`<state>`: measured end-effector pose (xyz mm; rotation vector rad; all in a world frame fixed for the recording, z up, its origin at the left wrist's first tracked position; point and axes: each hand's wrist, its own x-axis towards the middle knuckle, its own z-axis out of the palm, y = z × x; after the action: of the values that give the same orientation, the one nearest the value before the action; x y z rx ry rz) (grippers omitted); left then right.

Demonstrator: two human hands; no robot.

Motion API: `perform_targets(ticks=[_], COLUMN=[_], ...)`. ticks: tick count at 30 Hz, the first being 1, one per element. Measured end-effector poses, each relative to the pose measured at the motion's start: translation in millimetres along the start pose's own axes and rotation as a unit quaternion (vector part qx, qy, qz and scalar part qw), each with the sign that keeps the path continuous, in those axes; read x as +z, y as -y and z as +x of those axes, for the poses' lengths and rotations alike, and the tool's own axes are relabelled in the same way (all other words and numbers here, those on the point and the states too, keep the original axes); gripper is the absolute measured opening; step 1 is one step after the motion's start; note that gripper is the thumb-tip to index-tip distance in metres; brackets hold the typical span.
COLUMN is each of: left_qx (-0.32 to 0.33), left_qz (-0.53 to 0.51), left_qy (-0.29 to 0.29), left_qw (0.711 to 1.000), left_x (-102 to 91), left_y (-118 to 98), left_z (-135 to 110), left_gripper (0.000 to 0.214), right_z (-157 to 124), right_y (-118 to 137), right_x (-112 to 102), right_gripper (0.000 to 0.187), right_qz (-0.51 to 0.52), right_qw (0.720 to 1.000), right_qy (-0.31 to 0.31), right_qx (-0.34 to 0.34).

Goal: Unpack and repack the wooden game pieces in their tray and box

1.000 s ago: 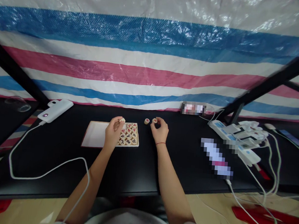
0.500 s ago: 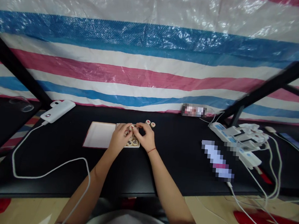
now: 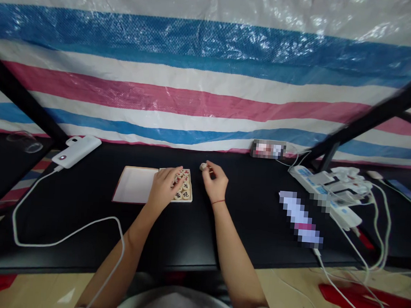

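Round cream Chinese chess pieces with red and black characters fill a shallow white box. My left hand lies over the left side of that box, its fingers stretched out across the pieces and hiding some of them. Beyond the box's far right corner, my right hand has its thumb and fingers closed around a loose Chinese chess piece at the table. Whether a second piece is under those fingers is hard to see. To the left of the box lies its lid, white inside.
A white power bank with a cable lies at the left on the black table. To the right are a phone, a power strip with several chargers, and loose cables. A small device stands by the striped sheet.
My right hand has left the box and moved right to the loose pieces behind it. The piece between both hands is now down among the others. My left hand stays at the box.
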<state>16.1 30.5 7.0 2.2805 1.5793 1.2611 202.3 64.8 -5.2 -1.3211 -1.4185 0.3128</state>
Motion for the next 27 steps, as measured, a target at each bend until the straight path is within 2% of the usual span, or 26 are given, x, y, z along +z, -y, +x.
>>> perform_targets(ticks=[3, 5, 7, 12, 21, 27], left_qx=[-0.002, -0.006, -0.012, -0.031, -0.055, -0.086], left_qz=[0.000, -0.007, -0.013, -0.023, -0.029, 0.020], left_qy=[-0.020, -0.023, -0.023, -0.018, 0.005, -0.002], left_qw=[1.000, 1.000, 1.000, 0.999, 0.998, 0.996], left_x=[-3.0, -3.7, -3.7, -4.2, -6.5, -7.7], left_y=[6, 10, 13, 12, 12, 11], left_z=[1, 2, 2, 2, 3, 3], left_gripper=[0.025, 0.024, 0.023, 0.021, 0.021, 0.023], right_z=[12, 16, 16, 12, 10, 11], right_y=[-26, -37, -42, -43, -45, -40], right_x=[-12, -15, -15, -8, -5, -5], right_gripper=[0.033, 0.034, 0.031, 0.017, 0.020, 0.017], right_qz=[-0.065, -0.105, -0.143, -0.222, -0.233, -0.223], right_qw=[0.994, 0.990, 0.987, 0.969, 0.965, 0.969], right_qy=[-0.057, -0.045, -0.006, 0.072, 0.088, 0.071], right_qx=[0.067, 0.084, 0.080, 0.080, 0.077, 0.075])
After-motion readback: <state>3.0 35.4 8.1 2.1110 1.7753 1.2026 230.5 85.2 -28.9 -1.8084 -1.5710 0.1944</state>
